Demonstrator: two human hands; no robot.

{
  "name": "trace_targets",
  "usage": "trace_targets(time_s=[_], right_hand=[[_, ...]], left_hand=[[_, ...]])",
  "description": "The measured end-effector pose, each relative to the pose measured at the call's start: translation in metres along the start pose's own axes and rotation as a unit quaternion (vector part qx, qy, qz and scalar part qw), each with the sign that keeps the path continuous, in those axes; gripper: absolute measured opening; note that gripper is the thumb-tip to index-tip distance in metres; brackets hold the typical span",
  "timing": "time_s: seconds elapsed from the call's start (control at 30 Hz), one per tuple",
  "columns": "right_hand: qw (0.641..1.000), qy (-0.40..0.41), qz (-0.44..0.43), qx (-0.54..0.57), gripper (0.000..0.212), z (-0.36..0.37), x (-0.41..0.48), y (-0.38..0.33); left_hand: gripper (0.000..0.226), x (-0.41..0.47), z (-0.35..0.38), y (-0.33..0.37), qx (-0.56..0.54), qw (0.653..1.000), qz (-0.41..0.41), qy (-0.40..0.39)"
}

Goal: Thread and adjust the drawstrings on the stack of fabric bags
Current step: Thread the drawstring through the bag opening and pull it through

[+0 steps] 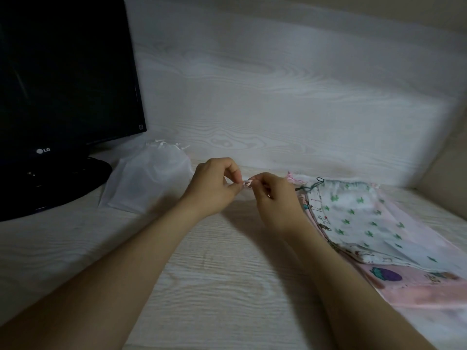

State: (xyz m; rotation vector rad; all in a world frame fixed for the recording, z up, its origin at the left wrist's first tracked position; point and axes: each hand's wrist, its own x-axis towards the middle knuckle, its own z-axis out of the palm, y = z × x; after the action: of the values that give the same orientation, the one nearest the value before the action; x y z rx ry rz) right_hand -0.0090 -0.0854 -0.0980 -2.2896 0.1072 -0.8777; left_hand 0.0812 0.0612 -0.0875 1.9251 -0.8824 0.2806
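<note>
A stack of fabric bags [358, 223] lies flat on the right of the desk. The top bag is white with green cactus prints, and pink printed bags show beneath it. A dark green drawstring [312, 186] sticks out at the top bag's gathered mouth. In the middle of the view my left hand [214, 188] and my right hand [275, 200] meet fingertip to fingertip. Both pinch a short pale pink drawstring piece [247, 183] between them. The hands are left of the stack and apart from it.
A plain white drawstring bag [149, 180] lies to the left, beside a black monitor [63, 79] on its round stand [63, 183]. A pale wood-grain wall panel rises right behind the desk [214, 274]. A beige side wall closes the right.
</note>
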Motion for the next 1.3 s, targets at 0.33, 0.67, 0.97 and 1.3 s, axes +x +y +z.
trace_targets(time_s=[0.33, 0.67, 0.97, 1.3], right_hand=[[0.987, -0.015, 0.096, 0.131, 0.027, 0.0, 0.0, 0.0], [0.98, -0.002, 0.107, 0.166, 0.028, -0.002, 0.0, -0.002], [0.98, 0.015, 0.111, 0.167, 0.025, -0.003, 0.0, -0.005], [0.979, -0.027, 0.09, 0.18, 0.024, -0.007, -0.003, -0.009]], left_hand=[[0.025, -0.002, -0.001, -0.001, -0.015, 0.999, 0.019, -0.028], [0.013, -0.003, 0.0, 0.006, -0.016, 1.0, 0.005, -0.017], [0.044, 0.004, -0.013, 0.014, -0.173, 0.969, -0.162, -0.064], [0.043, -0.003, -0.01, 0.01, -0.142, 0.943, -0.211, -0.215]])
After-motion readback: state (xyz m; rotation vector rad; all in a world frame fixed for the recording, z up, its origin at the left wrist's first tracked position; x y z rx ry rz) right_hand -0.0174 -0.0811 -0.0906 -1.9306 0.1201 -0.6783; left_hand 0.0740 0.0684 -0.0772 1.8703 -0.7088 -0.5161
